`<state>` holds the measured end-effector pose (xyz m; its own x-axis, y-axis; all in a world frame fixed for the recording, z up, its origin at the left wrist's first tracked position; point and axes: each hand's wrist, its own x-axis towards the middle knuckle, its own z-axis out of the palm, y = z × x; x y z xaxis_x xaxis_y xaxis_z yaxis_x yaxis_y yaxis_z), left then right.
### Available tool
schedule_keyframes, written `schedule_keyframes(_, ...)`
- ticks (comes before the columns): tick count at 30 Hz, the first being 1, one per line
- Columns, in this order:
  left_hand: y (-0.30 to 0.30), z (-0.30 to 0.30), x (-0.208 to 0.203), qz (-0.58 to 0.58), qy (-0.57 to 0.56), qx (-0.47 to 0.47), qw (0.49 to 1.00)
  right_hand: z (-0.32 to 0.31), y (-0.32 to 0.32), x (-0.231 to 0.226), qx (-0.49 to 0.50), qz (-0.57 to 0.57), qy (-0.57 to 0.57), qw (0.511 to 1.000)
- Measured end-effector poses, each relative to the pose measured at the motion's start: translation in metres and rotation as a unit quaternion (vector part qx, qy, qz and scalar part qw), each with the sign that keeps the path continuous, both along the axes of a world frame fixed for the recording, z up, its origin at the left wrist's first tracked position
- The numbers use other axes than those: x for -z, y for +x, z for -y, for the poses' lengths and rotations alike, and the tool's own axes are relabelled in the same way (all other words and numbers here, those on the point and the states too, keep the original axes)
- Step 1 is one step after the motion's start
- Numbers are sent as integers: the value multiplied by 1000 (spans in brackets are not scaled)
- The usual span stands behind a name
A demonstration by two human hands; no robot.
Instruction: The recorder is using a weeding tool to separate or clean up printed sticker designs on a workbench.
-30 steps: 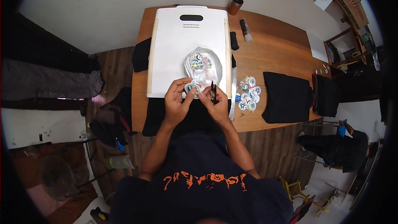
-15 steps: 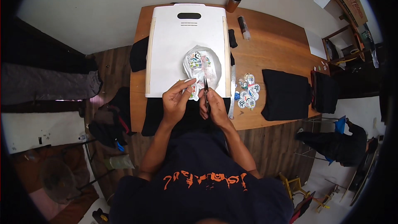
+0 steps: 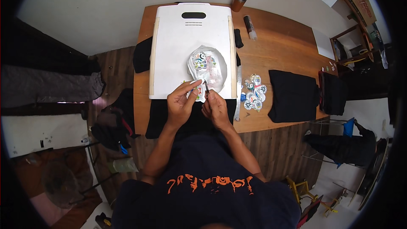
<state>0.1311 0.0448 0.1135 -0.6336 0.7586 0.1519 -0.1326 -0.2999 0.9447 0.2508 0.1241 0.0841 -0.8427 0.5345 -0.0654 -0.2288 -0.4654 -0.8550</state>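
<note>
My left hand (image 3: pixel 179 105) pinches a small white cutout (image 3: pixel 198 94) with a coloured print, at the near edge of a white board (image 3: pixel 170 55). In my right hand (image 3: pixel 217 109) are dark scissors (image 3: pixel 206 86), their blades pointing away from me, right beside the cutout. Whether the blades touch it is too small to tell. Just beyond both hands, a white plastic bag (image 3: pixel 221 74) lies opened on the board with several printed pieces (image 3: pixel 199 60) in it. To the right, a pile of similar cutouts (image 3: pixel 254 97) rests on the wooden table.
A metal ruler (image 3: pixel 238 93) lies along the board's right side. Folded black cloth (image 3: pixel 293 96) is stacked farther right on the table (image 3: pixel 280 46). At the back stand a brown cup (image 3: pixel 238 2) and a dark-and-clear cylinder (image 3: pixel 249 27). Black fabric (image 3: pixel 190 116) lies under the board's near edge.
The scissors in my right hand have turned and shifted slightly left, closer to the cutout. My left hand stays nearly in place.
</note>
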Motion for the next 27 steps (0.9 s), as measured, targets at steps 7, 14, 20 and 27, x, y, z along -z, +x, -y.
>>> schedule_keyframes(7,1,-2,1,-24,-4,-13,1000,1,-1,5,9,2,0,1000)
schedule_keyframes(14,2,-1,2,-28,-9,-17,999,0,-3,-2,11,17,-8,1000)
schedule_keyframes(20,2,0,1,-24,-5,-15,1000,4,-5,4,19,10,-27,999)
schedule_keyframes(27,2,0,3,-23,-12,-14,1000,2,-5,1,29,6,-24,999)
